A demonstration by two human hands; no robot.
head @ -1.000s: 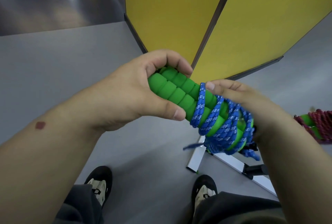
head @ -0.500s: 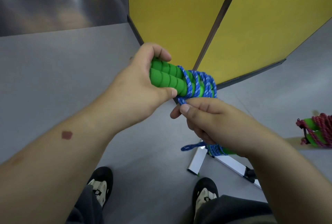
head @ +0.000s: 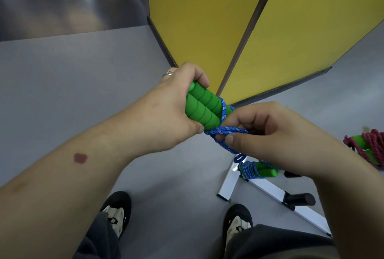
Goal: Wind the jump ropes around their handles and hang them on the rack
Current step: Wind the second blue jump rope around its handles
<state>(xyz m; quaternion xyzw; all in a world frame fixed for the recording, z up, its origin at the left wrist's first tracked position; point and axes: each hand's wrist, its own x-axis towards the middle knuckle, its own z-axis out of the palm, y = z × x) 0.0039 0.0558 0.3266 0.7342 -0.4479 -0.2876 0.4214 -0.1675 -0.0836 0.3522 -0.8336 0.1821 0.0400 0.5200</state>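
My left hand [head: 166, 111] grips two green ribbed foam handles [head: 204, 107] held side by side in front of me. A blue speckled rope [head: 226, 130] is wound around their far end, mostly hidden behind my right hand. My right hand [head: 268, 134] pinches a loop of that rope between thumb and fingers, just right of the handles. Below it, a second blue rope wound on green handles [head: 256, 170] hangs on the white rack [head: 268, 188]. A red rope on green handles [head: 368, 144] hangs at the right edge.
Yellow partition panels [head: 207, 19] with dark edges stand straight ahead on a grey floor [head: 72, 82]. A black peg [head: 299, 199] sticks out from the rack's white bar. My two shoes [head: 117, 214] are at the bottom of the view.
The handles have tilted and shifted slightly. My right hand has moved from beneath the bundle to its right side, and now draws a rope loop sideways across the lower end of the handles.
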